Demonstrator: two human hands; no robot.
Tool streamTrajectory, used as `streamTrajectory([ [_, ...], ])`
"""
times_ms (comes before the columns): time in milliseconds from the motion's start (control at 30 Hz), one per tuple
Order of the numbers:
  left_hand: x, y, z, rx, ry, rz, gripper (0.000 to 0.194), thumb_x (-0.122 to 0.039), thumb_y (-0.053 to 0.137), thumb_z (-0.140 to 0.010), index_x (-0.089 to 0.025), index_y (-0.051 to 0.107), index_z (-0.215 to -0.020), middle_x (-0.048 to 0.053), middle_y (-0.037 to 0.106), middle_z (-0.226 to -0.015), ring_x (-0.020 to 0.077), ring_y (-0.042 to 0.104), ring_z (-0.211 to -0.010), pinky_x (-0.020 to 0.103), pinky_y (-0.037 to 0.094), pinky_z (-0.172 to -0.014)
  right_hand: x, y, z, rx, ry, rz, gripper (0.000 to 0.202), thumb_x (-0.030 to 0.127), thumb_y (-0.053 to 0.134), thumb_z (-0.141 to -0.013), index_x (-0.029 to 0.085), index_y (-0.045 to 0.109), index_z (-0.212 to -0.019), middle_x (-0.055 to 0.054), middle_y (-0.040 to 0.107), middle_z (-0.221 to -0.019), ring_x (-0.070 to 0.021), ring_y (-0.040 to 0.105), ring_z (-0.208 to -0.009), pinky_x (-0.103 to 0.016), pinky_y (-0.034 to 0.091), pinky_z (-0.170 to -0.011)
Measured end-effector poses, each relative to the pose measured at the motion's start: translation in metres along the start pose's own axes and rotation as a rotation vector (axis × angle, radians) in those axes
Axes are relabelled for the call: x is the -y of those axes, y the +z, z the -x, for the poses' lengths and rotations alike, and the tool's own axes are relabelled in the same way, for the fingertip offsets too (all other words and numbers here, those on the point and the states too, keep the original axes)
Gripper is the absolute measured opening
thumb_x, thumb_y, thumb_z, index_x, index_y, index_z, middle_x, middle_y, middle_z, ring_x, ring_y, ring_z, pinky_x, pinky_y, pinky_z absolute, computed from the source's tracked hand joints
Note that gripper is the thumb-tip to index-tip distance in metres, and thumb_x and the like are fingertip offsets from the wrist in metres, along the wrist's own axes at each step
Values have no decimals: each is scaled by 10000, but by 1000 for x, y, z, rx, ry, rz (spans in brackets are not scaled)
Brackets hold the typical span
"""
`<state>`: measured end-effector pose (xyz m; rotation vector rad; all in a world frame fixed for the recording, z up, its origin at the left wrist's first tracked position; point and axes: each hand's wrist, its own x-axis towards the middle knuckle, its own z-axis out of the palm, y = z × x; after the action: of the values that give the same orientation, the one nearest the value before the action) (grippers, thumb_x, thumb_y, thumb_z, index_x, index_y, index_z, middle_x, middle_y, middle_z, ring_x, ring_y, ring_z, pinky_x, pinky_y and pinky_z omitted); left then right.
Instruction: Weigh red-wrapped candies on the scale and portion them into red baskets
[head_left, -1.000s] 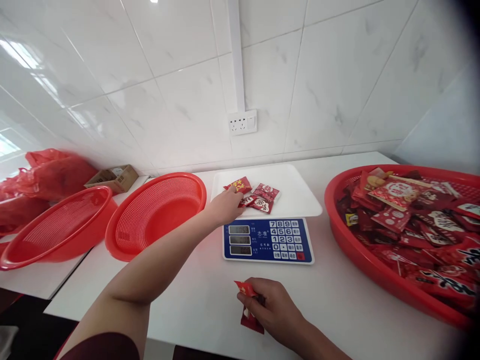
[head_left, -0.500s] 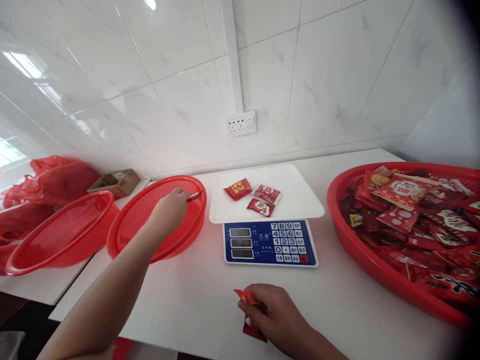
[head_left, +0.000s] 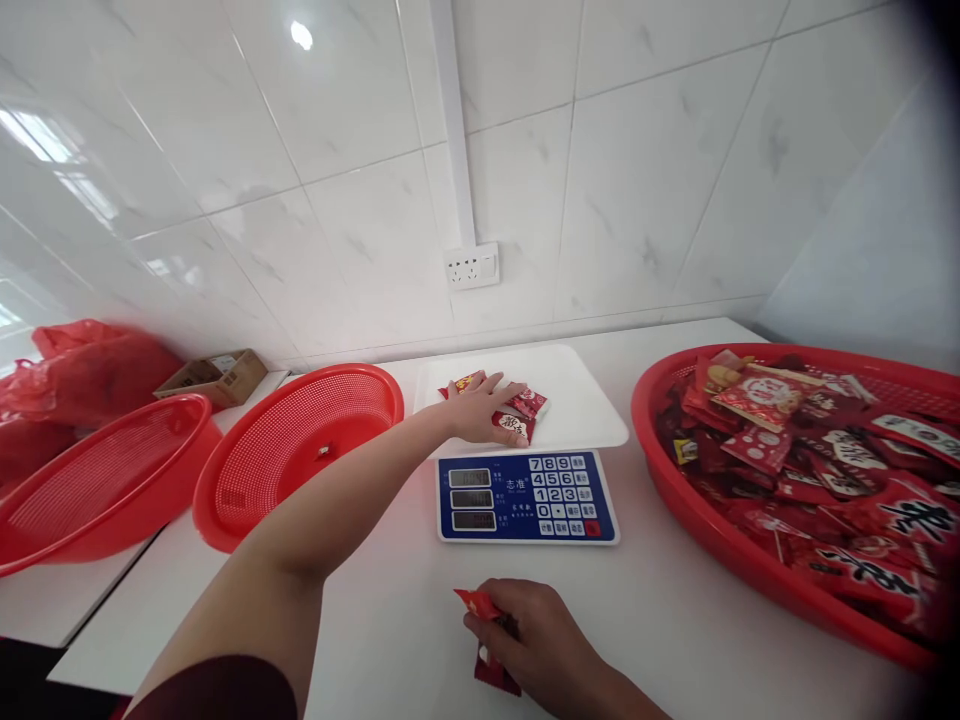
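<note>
My left hand point(head_left: 482, 410) reaches over the white tray point(head_left: 577, 400) of a weighing scale, its fingers spread over several small red snack packets point(head_left: 516, 424). It partly covers them; whether it presses on them I cannot tell. Closer to me, my right hand point(head_left: 536, 635) is closed around red snack packets point(head_left: 491, 668), their ends sticking out on the left side. Between the two hands lies the scale's blue keypad and display panel point(head_left: 525, 495). One small item point(head_left: 324, 451) sits in the red mesh basket point(head_left: 247, 430) on the left.
To the right stands a wide red basket point(head_left: 675, 500) heaped with red snack packets. Another red basket point(head_left: 120, 500), red plastic bags point(head_left: 105, 370) and a cardboard box point(head_left: 217, 378) are at the left. A tiled wall with a socket point(head_left: 471, 266) rises behind the table.
My left hand has moved right, from above the left mesh basket to the scale tray. The small packet it held is out of the hand, and a small item lies in that basket.
</note>
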<state>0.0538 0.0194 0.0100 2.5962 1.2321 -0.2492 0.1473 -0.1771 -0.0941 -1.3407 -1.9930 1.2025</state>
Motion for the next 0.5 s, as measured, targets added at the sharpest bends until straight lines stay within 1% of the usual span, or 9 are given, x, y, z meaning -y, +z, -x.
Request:
streamTrajectory([
  [33, 0, 3, -5, -10, 2, -15, 926, -798, 421, -657, -384, 116, -1427, 82, 138, -1531, 399, 22, -1378, 705, 103, -996, 0, 0, 0, 3, 2, -4, 288, 336, 470, -840, 184, 469, -595, 16, 580, -631, -103, 466, -567, -214, 309, -536],
  [100, 0, 9, -11, -90, 5, -62, 775, -755, 333, -747, -386, 171, -1408, 88, 327, -1450, 379, 139, -1358, 696, 192, -970, 2, -1, 1, 14, -4, -15, 281, 335, 471, -841, 184, 491, -605, 10, 595, -643, -107, 482, -578, -213, 316, -536],
  [133, 0, 12, -13, -146, 1, -101, 685, -708, 292, -801, -375, 210, -1394, 92, 405, -1389, 362, 203, -1338, 671, 248, -955, 3, -2, 1, 22, -10, -21, 281, 333, 473, -840, 183, 493, -604, 7, 599, -645, -110, 488, -580, -213, 319, -535],
  [200, 1, 17, -14, -246, -12, -193, 544, -599, 239, -883, -339, 283, -1359, 100, 490, -1287, 332, 306, -1283, 602, 338, -922, 6, -2, 2, 37, -20, -30, 274, 324, 482, -832, 182, 487, -597, 2, 604, -647, -113, 498, -581, -214, 324, -534],
  [267, 2, 21, -15, -296, -20, -261, 472, -521, 229, -920, -304, 333, -1326, 108, 519, -1231, 315, 373, -1225, 539, 387, -889, 7, -2, 2, 48, -29, -35, 266, 311, 489, -824, 182, 478, -592, -1, 604, -645, -115, 502, -578, -215, 329, -538],
  [400, 7, 19, -19, -307, -15, -293, 388, -421, 262, -942, -245, 418, -1251, 129, 531, -1164, 295, 456, -1100, 461, 433, -824, 6, -2, 1, 44, -26, -52, 277, 334, 480, -835, 186, 489, -601, 0, 601, -651, -118, 495, -585, -215, 328, -536],
  [500, 11, 15, -22, -317, 0, -291, 317, -317, 297, -944, -218, 482, -1182, 138, 528, -1133, 286, 476, -1050, 404, 454, -767, 3, -1, 1, 38, -21, -63, 276, 344, 469, -845, 191, 498, -617, 3, 605, -667, -119, 501, -597, -214, 328, -540],
])
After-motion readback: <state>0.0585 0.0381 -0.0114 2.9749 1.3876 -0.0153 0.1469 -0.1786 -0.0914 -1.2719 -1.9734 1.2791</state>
